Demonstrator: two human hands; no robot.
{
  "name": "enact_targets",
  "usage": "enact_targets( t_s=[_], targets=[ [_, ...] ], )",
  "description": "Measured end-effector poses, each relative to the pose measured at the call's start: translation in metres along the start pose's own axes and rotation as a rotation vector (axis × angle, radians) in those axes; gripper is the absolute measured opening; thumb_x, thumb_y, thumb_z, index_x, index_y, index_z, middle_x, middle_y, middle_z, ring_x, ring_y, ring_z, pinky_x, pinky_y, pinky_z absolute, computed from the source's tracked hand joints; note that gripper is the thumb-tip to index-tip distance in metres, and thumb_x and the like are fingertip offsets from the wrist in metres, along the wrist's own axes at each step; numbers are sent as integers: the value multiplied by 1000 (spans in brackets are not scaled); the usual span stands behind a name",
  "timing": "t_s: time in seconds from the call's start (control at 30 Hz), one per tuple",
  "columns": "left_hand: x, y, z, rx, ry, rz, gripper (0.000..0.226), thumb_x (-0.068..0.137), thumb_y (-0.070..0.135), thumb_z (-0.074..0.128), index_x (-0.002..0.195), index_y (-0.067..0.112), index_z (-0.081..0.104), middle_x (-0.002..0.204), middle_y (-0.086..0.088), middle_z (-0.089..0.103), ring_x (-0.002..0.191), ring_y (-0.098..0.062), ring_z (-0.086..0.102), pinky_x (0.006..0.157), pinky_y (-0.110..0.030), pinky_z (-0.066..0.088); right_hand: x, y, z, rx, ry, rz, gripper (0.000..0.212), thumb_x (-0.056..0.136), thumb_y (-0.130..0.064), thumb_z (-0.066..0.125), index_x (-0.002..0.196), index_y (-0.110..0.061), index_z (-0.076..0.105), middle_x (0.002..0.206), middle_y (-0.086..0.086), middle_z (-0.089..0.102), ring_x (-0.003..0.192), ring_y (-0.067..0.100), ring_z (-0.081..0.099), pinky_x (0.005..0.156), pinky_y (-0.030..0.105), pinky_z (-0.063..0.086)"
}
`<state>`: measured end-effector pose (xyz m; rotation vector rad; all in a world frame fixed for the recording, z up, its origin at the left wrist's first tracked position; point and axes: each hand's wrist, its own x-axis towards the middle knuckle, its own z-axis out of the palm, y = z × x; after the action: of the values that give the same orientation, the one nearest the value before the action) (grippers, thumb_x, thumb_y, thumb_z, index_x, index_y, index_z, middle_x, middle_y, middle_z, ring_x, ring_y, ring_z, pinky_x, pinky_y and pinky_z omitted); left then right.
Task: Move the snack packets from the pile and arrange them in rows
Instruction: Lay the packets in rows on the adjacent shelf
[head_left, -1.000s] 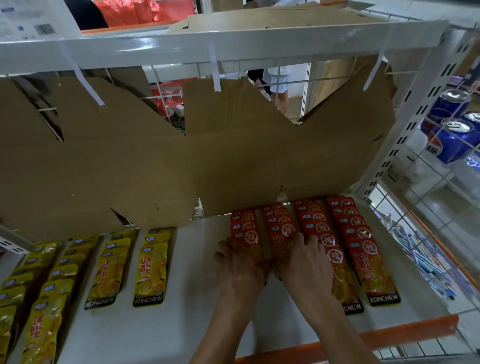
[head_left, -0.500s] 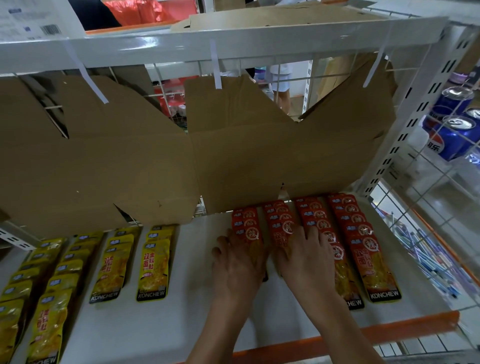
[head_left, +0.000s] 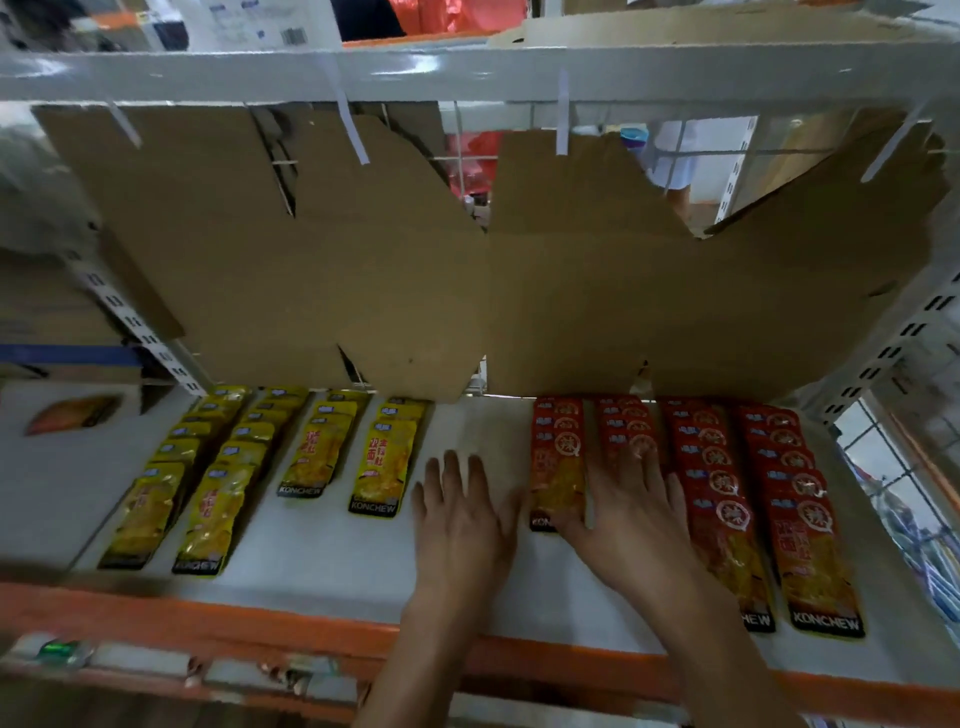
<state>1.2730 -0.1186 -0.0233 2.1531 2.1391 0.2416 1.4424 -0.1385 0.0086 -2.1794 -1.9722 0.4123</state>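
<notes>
Red snack packets (head_left: 722, 493) lie in several overlapping rows on the right half of the white shelf (head_left: 322, 545). Yellow snack packets (head_left: 382, 457) lie in several rows on the left half. My right hand (head_left: 623, 514) rests flat, fingers spread, on the second red row, touching the leftmost red row (head_left: 558, 457). My left hand (head_left: 462, 514) lies flat and empty on the bare shelf between the yellow and red rows. No pile of loose packets is in view.
Brown cardboard sheets (head_left: 415, 270) hang from the upper shelf rail (head_left: 467, 73) and cover the back. An orange shelf lip (head_left: 260, 623) runs along the front. A white perforated upright (head_left: 878, 353) stands at the right, another at the left.
My left hand has slid left off the leftmost red row onto the bare shelf. My right hand stays on the red packets. The view has swung left, showing more yellow rows.
</notes>
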Motion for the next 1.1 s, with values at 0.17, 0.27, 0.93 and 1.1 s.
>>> enact_targets(
  t_s=[0.17,0.27,0.93,1.1],
  targets=[
    [-28,-24,-19,-52,31,-173,93,85,73,12,146,12,46,152,-18,43,144,-38,34,113,-52,32,-2,-20,-5,-7,-142,-137,86,87,-64,49,156,-32,7,164,5,1,150,35,-2,122,53,1],
    [-52,-42,-29,-32,-27,-260,98,82,75,-1,155,17,26,162,-13,23,151,-32,15,119,-47,20,-8,-37,2,-38,-164,-257,84,88,-66,47,156,-28,13,164,6,11,150,31,6,122,51,8],
    [-200,-211,-86,-151,97,-764,71,96,68,26,153,25,27,163,-6,21,152,-26,11,123,-46,14,-92,-231,66,-161,-357,-767,82,93,-68,35,157,-25,5,165,10,0,151,32,-3,121,48,3],
    [-226,-277,-107,-177,161,-828,65,96,66,28,150,29,29,163,-1,20,152,-29,10,121,-50,13,-118,-297,95,-156,-385,-882,80,94,-65,38,156,-26,6,165,10,0,151,33,-6,122,51,2]
  ],
)
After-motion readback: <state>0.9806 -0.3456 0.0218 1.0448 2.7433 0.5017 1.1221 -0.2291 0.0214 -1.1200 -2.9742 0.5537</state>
